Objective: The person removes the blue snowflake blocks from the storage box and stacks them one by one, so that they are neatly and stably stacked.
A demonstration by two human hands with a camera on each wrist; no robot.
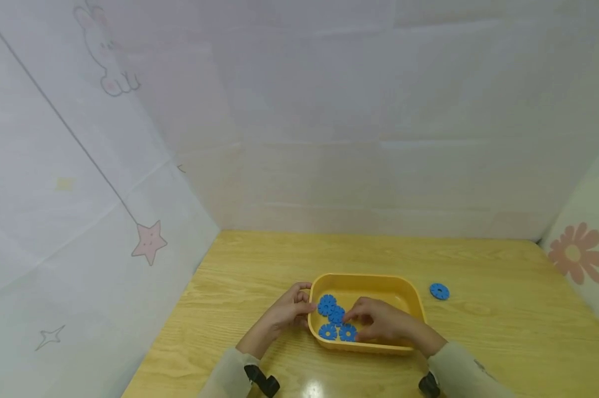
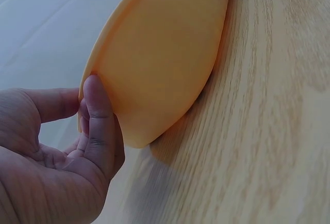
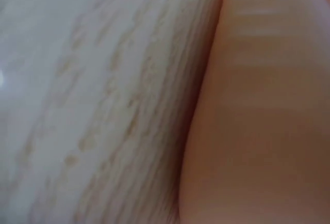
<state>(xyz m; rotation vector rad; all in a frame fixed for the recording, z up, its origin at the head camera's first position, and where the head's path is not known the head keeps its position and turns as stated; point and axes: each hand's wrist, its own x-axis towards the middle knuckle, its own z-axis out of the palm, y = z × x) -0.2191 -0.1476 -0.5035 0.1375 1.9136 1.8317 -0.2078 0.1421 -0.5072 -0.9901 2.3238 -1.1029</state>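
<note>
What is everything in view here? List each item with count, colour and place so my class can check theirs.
Tray: one, yellow, on the table
Notched discs: at least four, blue, towards the tray's left end
Loose disc: one, blue, on the table right of the tray
Table: one, light wood, under the tray
Sheeting: count unclear, whitish, behind and beside the table
Printed rabbit: one, outlined, upper left
Pink star: one, pink, left sheeting
Flower: one, pinkish, right sheeting
Sleeves: two, pale, bottom edge
Wrist bands: two, black, at the cuffs
Left hand: one, gripping the tray's left rim
Right hand: one, inside the tray by the discs
</note>
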